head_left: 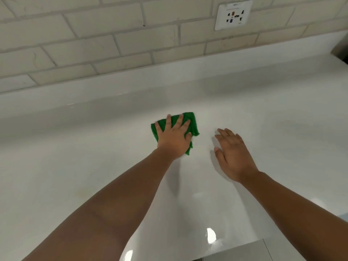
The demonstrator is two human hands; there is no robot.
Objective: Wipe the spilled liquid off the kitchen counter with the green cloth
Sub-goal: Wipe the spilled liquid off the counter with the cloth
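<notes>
green cloth (191,121), white glossy counter (94,157), cream brick-pattern tiles (94,44), white socket (234,15)

The left hand (174,137) covers the middle of the green cloth (193,122); only its edges show. Any liquid on the glossy counter (94,147) cannot be made out. A dark object (341,51) is cut off by the right edge. Print on the wall socket (234,15) is too small to read.

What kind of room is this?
Probably a kitchen: a shiny white counter, a brick-tiled wall behind it with a power socket, and the left hand pressing a green cloth on it.
</notes>
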